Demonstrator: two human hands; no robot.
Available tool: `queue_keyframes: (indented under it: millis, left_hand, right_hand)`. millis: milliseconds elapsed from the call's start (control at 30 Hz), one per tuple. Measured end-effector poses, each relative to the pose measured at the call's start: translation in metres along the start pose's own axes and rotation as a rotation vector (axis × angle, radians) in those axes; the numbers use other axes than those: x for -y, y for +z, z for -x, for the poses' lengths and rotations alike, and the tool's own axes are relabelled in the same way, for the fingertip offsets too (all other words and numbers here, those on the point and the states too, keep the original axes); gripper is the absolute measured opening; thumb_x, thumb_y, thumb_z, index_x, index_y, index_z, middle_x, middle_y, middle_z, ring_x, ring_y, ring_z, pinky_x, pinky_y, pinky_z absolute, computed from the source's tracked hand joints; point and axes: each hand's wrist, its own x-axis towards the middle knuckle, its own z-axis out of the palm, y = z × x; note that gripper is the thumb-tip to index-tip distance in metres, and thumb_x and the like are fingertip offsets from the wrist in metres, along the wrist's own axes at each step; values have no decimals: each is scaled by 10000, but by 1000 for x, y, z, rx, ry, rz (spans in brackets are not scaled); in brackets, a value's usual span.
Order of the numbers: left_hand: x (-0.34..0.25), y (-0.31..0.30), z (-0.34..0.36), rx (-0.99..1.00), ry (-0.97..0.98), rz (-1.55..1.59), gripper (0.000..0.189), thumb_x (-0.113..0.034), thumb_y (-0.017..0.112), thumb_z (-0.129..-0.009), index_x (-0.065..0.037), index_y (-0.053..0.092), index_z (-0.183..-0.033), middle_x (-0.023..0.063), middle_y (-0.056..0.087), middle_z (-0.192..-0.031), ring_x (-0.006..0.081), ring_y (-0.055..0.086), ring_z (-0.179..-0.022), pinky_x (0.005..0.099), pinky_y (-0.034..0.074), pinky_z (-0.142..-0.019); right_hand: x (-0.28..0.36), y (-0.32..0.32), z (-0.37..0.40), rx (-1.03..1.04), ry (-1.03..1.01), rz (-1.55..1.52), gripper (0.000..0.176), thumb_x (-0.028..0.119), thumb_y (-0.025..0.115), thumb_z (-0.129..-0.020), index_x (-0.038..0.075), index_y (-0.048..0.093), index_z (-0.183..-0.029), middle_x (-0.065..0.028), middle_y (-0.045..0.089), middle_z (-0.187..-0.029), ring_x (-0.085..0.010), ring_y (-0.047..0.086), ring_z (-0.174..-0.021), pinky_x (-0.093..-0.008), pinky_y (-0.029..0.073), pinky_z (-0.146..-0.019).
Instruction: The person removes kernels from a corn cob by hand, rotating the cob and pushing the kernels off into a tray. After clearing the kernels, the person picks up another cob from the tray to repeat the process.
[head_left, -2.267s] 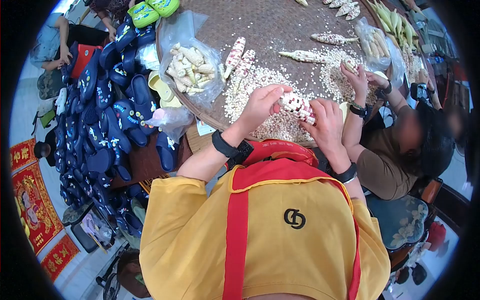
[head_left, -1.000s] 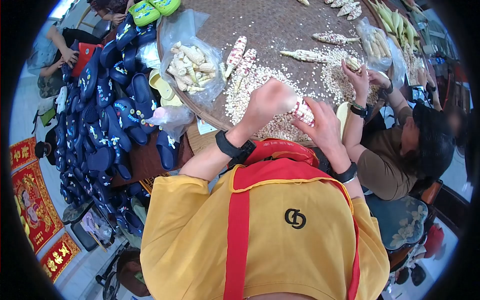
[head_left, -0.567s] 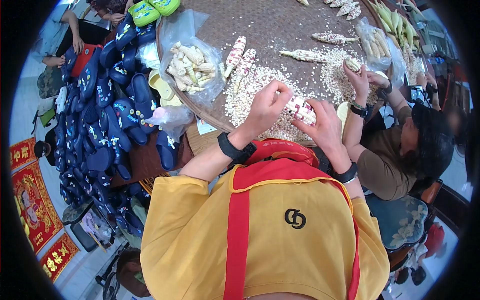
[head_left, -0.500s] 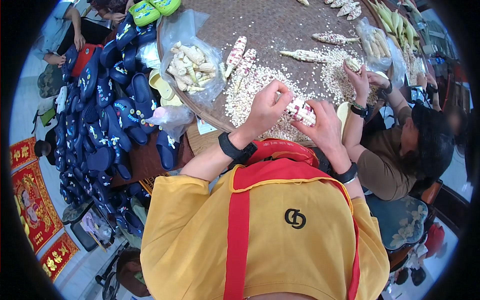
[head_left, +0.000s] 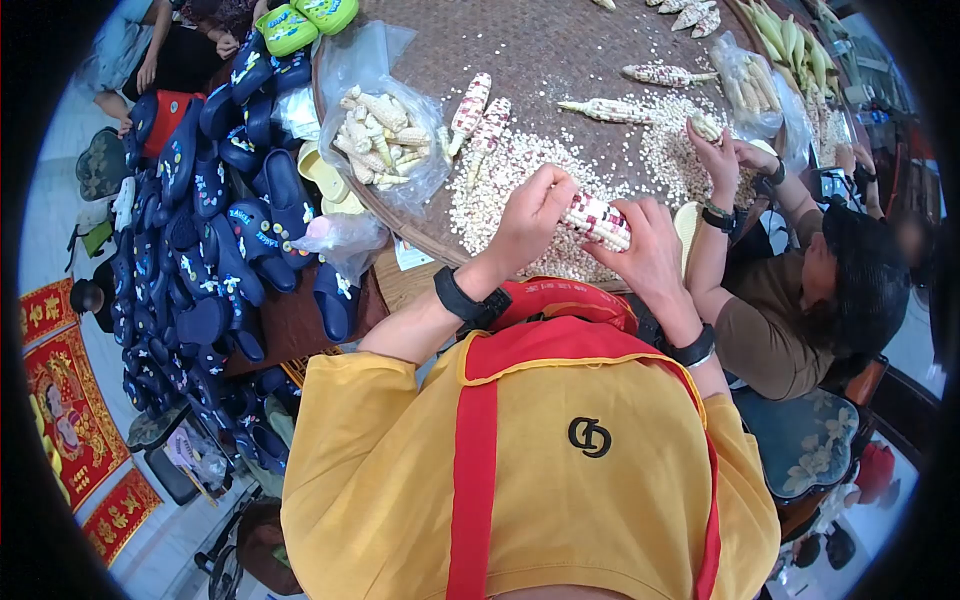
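"Where's the speckled cob (head_left: 602,226) from where you stand?"

"Between the person's two hands, tilted, its lower end tucked into the right hand (head_left: 648,240). Those fingers are wrapped around it, I'd guess to keep it steady."

"And the left hand (head_left: 532,212)?"

"Fingers curled in narrow, right at the upper end. Too much of them is turned away, so I can't tell whether they clasp the cob or only press on it."

"Why hold it just there?"

"It's above the loose kernels (head_left: 480,200), so anything dropping would presumably land on that heap. The broad woven tray (head_left: 560,60) underneath should catch strays."

"And the plastic bag (head_left: 425,190)?"

"It holds pale cobs (head_left: 380,140), likely bagged to keep them apart from the two red-flecked ears (head_left: 468,115) lying just beside it."

"There's a co-worker's hand (head_left: 712,160) on the right, too."

"Yes, raising another cob (head_left: 706,127) near a second heap (head_left: 672,172). Separate piles perhaps keep elbows apart. Past the tray's left edge, blue clogs (head_left: 195,235) lie stacked."
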Motion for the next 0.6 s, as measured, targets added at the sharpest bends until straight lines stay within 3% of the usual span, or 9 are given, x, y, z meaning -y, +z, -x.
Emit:
queue_keyframes:
  millis: [233, 467, 600]
  left_hand:
    - [0, -4, -1, 109, -198, 210, 121, -155, 491, -912, -48, 547, -918, -44, 486, -740, 17, 411, -660, 192, 337, -573]
    - [4, -5, 0, 70, -132, 114, 137, -126, 469, -891, -11, 542, -880, -19, 502, -744, 53, 445, -669, 216, 372, -598]
    - [7, -10, -1, 126, -188, 264, 190, -127, 392, -904, -42, 558, -941, -19, 533, -778, 23, 443, -665, 194, 369, -588]
  right_hand:
    - [0, 2, 0, -28, -17, 71, 504, 362, 803, -575, 111, 613, -968, -62, 521, -854, -266, 511, -840, -383, 441, -692]
    - [-2, 3, 0, -29, -29, 72, 510, 369, 805, -569, 115, 615, -968, -63, 519, -860, -269, 513, -846, -384, 442, -693]
    - [-4, 3, 1, -14, -14, 56, 516, 369, 805, -568, 111, 617, -972, -69, 522, -866, -275, 519, -852, -388, 447, -693]
